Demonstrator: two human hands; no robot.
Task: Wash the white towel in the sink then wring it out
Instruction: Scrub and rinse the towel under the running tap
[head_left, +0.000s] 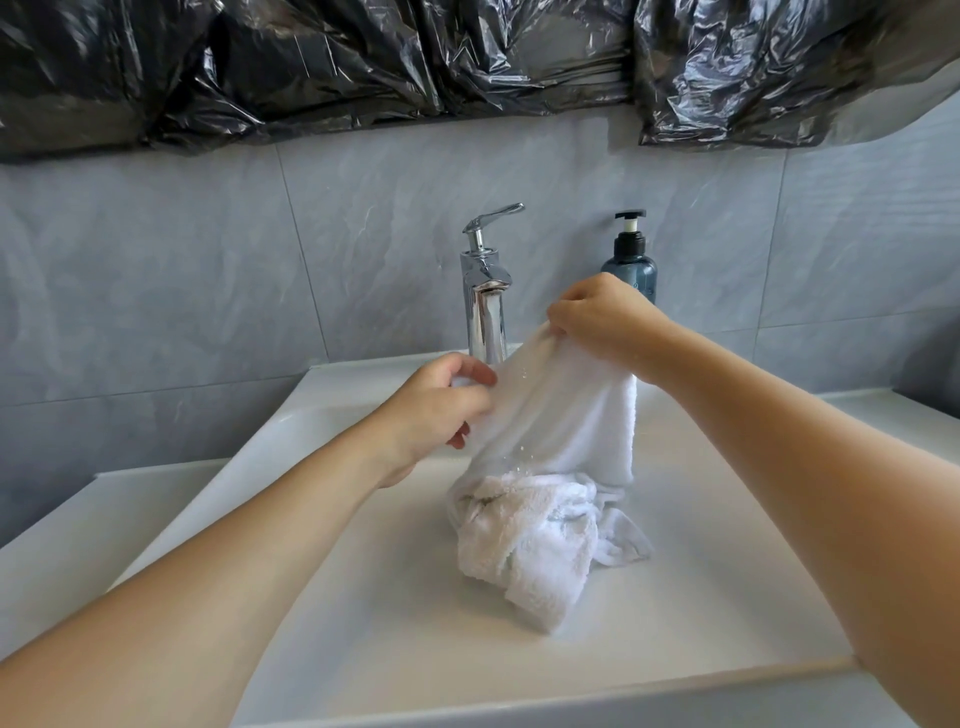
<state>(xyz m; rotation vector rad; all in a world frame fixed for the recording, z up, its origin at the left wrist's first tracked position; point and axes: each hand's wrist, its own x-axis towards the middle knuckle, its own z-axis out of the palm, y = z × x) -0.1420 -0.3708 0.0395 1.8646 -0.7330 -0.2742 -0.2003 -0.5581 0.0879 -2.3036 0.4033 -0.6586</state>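
Note:
A wet white towel (550, 467) hangs over the white sink (332, 587), its lower part bunched on the basin floor. My right hand (605, 322) pinches the towel's top edge, lifted high near the tap. Lower and to the left, my left hand (436, 410) grips the same stretched edge. Small drops fall from the cloth. The chrome tap (485, 296) stands just behind the towel; no water stream is visible.
A dark blue pump bottle (629, 257) stands behind my right hand on the sink's back ledge. Black plastic sheeting (415, 62) covers the wall above grey tiles. White counter lies on both sides of the basin.

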